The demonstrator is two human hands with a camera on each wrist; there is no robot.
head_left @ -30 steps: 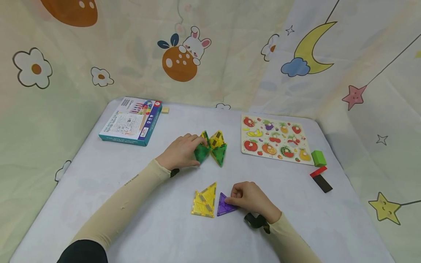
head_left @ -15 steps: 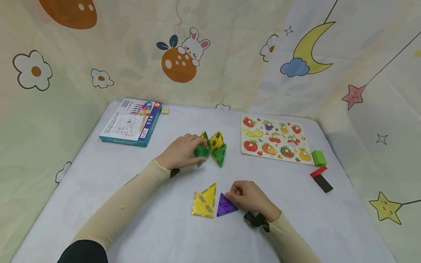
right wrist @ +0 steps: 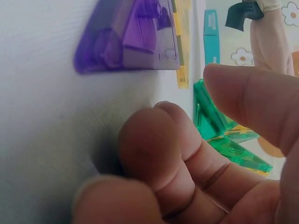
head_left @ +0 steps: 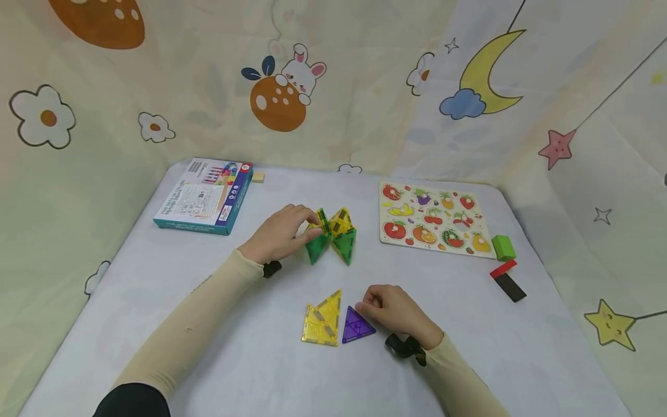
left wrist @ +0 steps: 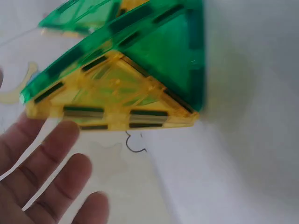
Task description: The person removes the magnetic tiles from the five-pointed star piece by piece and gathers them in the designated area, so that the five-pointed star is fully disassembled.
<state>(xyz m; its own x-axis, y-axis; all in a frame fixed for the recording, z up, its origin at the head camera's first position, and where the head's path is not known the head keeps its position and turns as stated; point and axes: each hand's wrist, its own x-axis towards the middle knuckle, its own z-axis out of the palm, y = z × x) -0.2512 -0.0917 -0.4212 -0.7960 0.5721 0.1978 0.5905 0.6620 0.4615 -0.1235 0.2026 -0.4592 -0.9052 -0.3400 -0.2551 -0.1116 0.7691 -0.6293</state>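
In the head view, green and yellow magnetic tiles (head_left: 344, 246) stand joined as a winged shape in mid-table. My left hand (head_left: 278, 231) is at its left side. Seen from the left wrist, the fingers (left wrist: 74, 172) are spread and fairly straight, with tips at the edge of a yellow triangular tile (left wrist: 117, 88); whether they touch is unclear. Nearer me, a purple triangular tile (head_left: 358, 325) lies flat on the table. Just right of it rests my right hand (head_left: 393, 310), its fingers loosely curled around nothing, apart from the tile in the right wrist view (right wrist: 131, 42).
Overlapping yellow triangular tiles (head_left: 320, 324) lie left of the purple one. A box (head_left: 203, 197) and a small wooden block (head_left: 257, 178) are at the back left. A fruit puzzle board (head_left: 435, 220), green block (head_left: 503, 248), red piece (head_left: 503, 269) and dark piece (head_left: 510, 287) are on the right.
My right fingers have come off the purple tile, which stays put. My left hand has drawn slightly back, its thumb moving off the front green tile. The head view has shifted a little.
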